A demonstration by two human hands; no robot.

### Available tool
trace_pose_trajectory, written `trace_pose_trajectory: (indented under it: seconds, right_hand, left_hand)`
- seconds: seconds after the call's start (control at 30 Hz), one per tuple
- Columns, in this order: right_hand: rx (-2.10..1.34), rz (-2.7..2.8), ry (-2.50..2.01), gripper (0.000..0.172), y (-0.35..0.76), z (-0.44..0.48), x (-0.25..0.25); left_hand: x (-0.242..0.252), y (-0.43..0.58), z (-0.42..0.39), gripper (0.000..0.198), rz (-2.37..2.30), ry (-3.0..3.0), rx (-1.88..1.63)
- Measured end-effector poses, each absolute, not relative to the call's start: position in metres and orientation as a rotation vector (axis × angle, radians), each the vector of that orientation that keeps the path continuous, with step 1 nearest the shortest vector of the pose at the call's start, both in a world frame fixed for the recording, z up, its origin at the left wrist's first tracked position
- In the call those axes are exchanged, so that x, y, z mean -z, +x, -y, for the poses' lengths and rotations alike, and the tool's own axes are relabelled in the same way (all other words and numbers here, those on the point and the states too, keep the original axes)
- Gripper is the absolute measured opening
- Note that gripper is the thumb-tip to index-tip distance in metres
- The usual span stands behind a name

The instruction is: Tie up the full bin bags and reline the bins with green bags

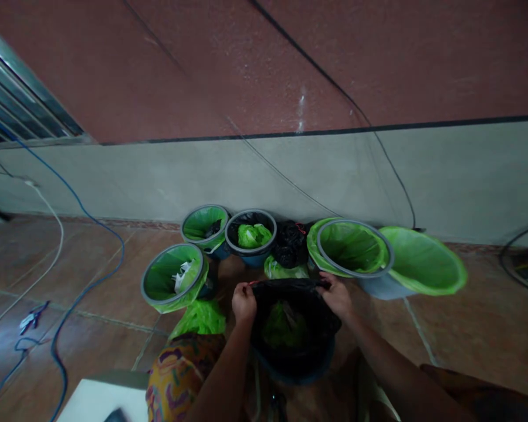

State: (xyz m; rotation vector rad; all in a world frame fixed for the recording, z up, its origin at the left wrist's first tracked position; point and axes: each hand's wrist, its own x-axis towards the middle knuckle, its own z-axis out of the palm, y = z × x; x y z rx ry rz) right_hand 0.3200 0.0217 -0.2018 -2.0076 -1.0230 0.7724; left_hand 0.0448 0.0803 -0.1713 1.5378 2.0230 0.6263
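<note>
My left hand (243, 303) and my right hand (337, 296) each pinch the rim of a black bin bag (308, 316), holding its mouth wide. The bag sits in a dark blue bin (293, 370) right in front of me. Crumpled green bags (283, 326) lie inside the black bag. Both hands are closed on the bag's edge, one at each side.
Several bins lined with green bags stand along the wall: (175, 283), (205, 228), (251, 236), (354, 247), (422, 266). A tied black bag (289, 242) lies between them. Loose green bags (200, 318) lie on the tiled floor. A blue cable (77, 299) and a white cable (48, 258) run at the left.
</note>
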Motion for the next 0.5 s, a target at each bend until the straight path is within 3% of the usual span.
trace_pose_trajectory:
  seconds: [0.07,0.17,0.27,0.5]
  right_hand:
    - [-0.791,1.161,-2.099,0.057,0.319,-0.022,0.194]
    - [-0.744,1.379,-2.164,0.042,0.312,-0.026,0.179]
    - [-0.667,1.565,-2.199,0.028,0.305,-0.029,0.163]
    - [-0.441,1.407,-2.413,0.031,0.299,-0.021,0.145]
  left_hand:
    - [0.166,0.049,-0.08,0.028,-1.996,1.505,-0.532]
    - [0.156,0.056,-0.083,0.037,-1.896,1.623,-0.349]
    - [0.144,0.063,-0.087,0.02,-1.818,1.811,-0.129]
    - [0.129,0.063,-0.079,0.031,-2.087,1.869,-0.157]
